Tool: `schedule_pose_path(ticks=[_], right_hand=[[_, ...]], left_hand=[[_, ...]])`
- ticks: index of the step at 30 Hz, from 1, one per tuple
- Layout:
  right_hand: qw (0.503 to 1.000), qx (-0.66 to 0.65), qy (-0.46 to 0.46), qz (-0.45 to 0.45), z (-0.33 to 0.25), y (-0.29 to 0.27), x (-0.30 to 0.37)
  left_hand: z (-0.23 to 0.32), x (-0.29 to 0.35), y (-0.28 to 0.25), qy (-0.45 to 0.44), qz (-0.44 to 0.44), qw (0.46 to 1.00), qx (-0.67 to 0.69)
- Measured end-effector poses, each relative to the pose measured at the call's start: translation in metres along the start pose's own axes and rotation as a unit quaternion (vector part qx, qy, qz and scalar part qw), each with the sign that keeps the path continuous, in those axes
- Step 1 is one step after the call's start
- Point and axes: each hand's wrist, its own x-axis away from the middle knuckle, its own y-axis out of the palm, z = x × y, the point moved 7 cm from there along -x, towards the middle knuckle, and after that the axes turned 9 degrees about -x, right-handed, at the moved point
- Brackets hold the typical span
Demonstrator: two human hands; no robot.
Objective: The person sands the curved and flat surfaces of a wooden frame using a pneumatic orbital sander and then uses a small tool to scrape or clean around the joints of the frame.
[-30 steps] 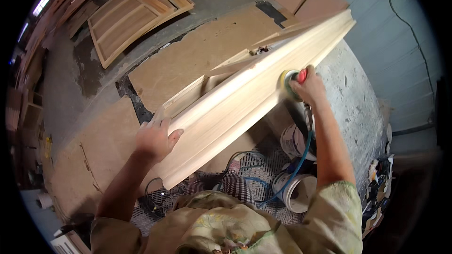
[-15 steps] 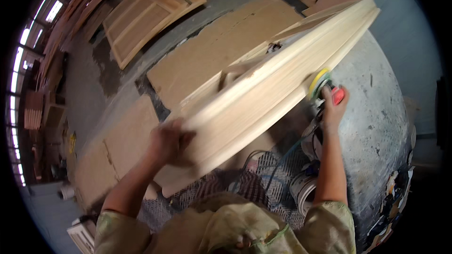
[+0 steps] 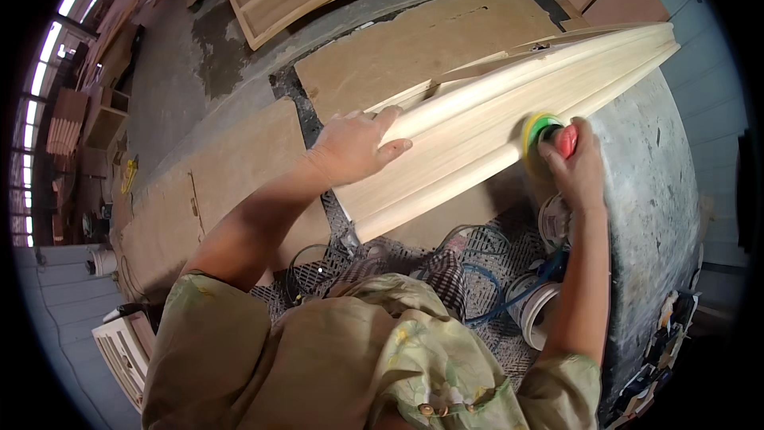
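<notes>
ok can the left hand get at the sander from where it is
Probably not without shifting: the left hand rests on the left end of the wooden piece, well short of the sander, which the right hand holds.

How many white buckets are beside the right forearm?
2: the nearer bucket, its opening showing, and the farther bucket, above it in the picture, just left of the right forearm. Others may be hidden.

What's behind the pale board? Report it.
Behind the pale board, wooden strips and, beyond them, a brown sheet show. What the board covers cannot be seen.
</notes>
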Motion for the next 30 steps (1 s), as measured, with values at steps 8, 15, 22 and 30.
schedule_pose_path(ticks=[8,15,22,30], right_hand=[[0.945,0.010,-0.261,-0.195,-0.186,0.101,0.150],[0.992,-0.087,-0.068,0.056,-0.110,0.054,0.119],[0.968,-0.020,-0.196,-0.155,-0.179,0.087,0.173],[0.992,-0.044,-0.118,-0.026,-0.132,0.051,0.075]], left_hand=[[-0.045,0.030,0.020,0.020,0.005,0.983,0.184],[-0.029,0.021,0.020,0.017,0.004,0.971,0.240],[-0.038,0.023,0.024,-0.011,0.005,0.962,0.271],[-0.074,0.040,0.055,-0.031,0.197,0.774,0.601]])
